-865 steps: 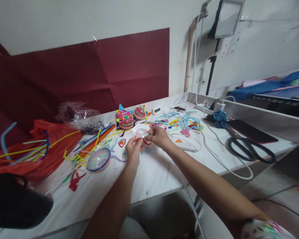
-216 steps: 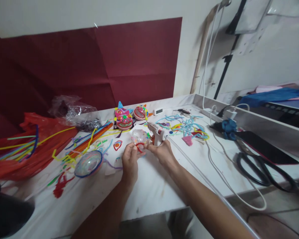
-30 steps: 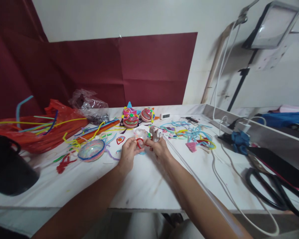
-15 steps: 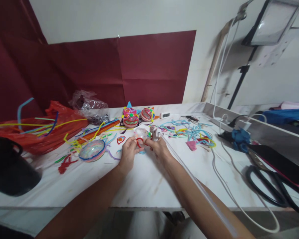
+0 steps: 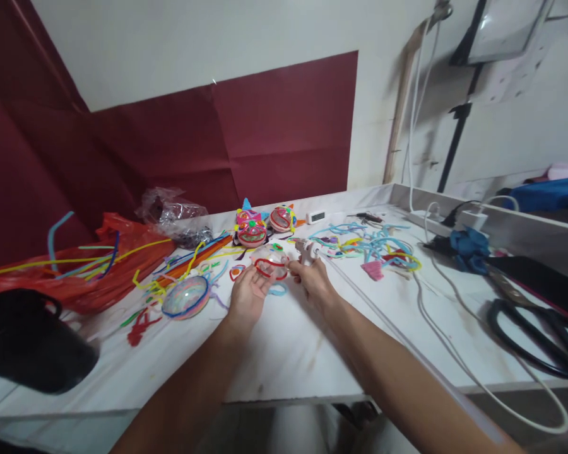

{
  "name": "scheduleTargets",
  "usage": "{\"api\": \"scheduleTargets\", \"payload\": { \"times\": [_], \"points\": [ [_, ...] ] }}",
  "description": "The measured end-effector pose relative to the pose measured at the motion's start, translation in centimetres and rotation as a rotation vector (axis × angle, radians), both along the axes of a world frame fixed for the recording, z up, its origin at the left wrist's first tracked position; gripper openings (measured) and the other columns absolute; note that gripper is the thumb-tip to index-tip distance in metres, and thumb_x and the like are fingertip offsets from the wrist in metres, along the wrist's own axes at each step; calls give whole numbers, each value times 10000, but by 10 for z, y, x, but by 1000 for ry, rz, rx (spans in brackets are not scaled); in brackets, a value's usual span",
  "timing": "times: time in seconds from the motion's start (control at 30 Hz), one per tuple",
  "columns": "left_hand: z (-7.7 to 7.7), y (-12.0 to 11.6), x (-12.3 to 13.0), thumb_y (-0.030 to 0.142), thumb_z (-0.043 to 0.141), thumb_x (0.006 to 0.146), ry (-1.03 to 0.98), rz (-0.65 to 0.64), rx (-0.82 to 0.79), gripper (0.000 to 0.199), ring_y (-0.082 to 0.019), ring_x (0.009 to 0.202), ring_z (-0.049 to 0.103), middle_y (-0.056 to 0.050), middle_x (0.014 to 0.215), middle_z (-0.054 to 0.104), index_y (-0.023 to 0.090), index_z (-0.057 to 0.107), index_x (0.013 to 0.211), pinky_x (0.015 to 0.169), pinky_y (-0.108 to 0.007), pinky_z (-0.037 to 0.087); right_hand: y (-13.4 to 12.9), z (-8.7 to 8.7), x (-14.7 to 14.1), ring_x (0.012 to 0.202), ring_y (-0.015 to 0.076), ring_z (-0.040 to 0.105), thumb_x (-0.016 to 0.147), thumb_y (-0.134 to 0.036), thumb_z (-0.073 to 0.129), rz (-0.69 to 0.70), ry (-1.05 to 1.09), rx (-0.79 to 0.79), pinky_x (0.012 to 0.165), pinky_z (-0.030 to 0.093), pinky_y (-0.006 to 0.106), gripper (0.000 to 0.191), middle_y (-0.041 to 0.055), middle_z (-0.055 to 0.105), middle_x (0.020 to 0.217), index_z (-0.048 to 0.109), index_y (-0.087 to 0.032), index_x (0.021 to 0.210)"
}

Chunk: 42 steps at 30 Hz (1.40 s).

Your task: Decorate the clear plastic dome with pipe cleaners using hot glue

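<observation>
My left hand [image 5: 250, 291] is palm up with its fingers under and against a clear round shell [image 5: 275, 255], which has a red pipe-cleaner loop on its front and a green bit on top. My right hand [image 5: 311, 275] is wrapped round a white glue gun [image 5: 308, 250] at the shell's right side. A light blue loop [image 5: 278, 289] lies just below the shell. A small red shape [image 5: 236, 272] lies left of it. Further left sits a clear bowl [image 5: 186, 297] with a blue rim.
Two decorated lion-like heads [image 5: 250, 232] stand behind. Loose pipe cleaners [image 5: 360, 243] lie at the right, near black-handled scissors [image 5: 525, 334] and white cables. A black mug [image 5: 35, 340] and a red plastic bag [image 5: 123, 239] are at the left.
My left hand has opened from its pinch on the red loop and now supports the shell from below. My right hand has moved slightly away from it with the glue gun. The view has tilted.
</observation>
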<state>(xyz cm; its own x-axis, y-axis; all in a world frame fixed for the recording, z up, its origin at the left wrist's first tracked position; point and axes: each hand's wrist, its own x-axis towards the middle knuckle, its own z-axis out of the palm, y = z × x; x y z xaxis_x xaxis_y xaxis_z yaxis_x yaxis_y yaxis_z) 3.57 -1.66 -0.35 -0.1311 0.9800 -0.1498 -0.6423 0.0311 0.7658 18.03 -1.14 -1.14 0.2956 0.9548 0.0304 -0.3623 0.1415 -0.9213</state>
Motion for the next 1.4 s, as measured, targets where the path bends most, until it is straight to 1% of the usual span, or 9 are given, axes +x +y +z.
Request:
{"api": "scheduleTargets", "payload": {
  "times": [0.13, 0.33, 0.47, 0.57, 0.63, 0.77, 0.93, 1.17, 1.4],
  "points": [
    [4, 2, 1, 48, 555, 1023, -82, 20, -50, 242, -187, 889, 826, -80, 960, 819, 195, 717, 921, 965, -374, 705, -2, -2, -3, 646, 191, 573, 574, -294, 851, -16, 37, -16, 550, 400, 302, 336, -21, 649, 685, 668, -249, 852],
    [10, 2, 0, 65, 521, 1052, -153, 34, -75, 259, -145, 820, 804, -46, 895, 795, 195, 715, 939, 817, -254, 697, -4, 2, -7, 691, 220, 657, 617, -270, 857, -16, 41, -49, 547, 395, 286, 280, -10, 666, 670, 635, -245, 786],
    [16, -1, 1, 58, 481, 1078, -190, 24, -78, 287, -127, 786, 803, -36, 876, 790, 183, 699, 937, 766, -218, 686, -2, 3, -10, 631, 205, 654, 579, -173, 862, 3, 153, -65, 493, 379, 267, 310, -12, 663, 651, 639, -231, 786],
    [18, -3, 3, 54, 483, 1078, -189, 14, -88, 289, -131, 784, 805, -39, 860, 786, 177, 703, 936, 763, -214, 685, 3, 2, -10, 527, 159, 553, 544, -93, 850, 12, 230, -68, 456, 394, 275, 330, -31, 614, 589, 608, -237, 716],
    [17, -3, 4, 55, 486, 1078, -182, 0, -82, 283, -135, 776, 805, -43, 856, 789, 174, 708, 947, 733, -211, 681, 6, 1, -9, 504, 148, 522, 536, -72, 840, 19, 248, -68, 446, 410, 282, 338, -32, 604, 572, 590, -245, 684],
    [14, -2, 3, 53, 493, 1062, -174, -24, -62, 278, -143, 762, 812, -40, 860, 798, 184, 739, 1072, 708, -215, 683, 9, 1, -6, 504, 145, 516, 516, -75, 874, 10, 283, -44, 458, 453, 290, 401, -38, 616, 571, 564, -263, 689],
    [12, 3, -1, 36, 469, 1040, -194, -24, -70, 360, -147, 744, 823, -34, 850, 812, 196, 751, 1197, 730, -225, 695, 6, 4, -5, 497, 148, 513, 479, -153, 955, 31, 284, 12, 469, 434, 295, 471, -48, 624, 562, 573, -268, 730],
    [16, 2, 1, 27, 452, 1066, -221, -23, -131, 334, -146, 712, 820, -54, 815, 822, 165, 754, 1110, 691, -206, 679, 1, 11, -4, 498, 120, 482, 433, -188, 978, 41, 317, 48, 491, 420, 285, 474, -63, 593, 557, 587, -246, 695],
    [11, 6, -4, 21, 441, 1063, -190, -47, -114, 380, -150, 687, 819, -42, 807, 826, 181, 762, 1186, 716, -234, 703, 6, 11, 0, 517, 132, 511, 458, -215, 938, 55, 305, 69, 474, 421, 278, 427, -41, 613, 576, 586, -242, 698]
  ]
}}
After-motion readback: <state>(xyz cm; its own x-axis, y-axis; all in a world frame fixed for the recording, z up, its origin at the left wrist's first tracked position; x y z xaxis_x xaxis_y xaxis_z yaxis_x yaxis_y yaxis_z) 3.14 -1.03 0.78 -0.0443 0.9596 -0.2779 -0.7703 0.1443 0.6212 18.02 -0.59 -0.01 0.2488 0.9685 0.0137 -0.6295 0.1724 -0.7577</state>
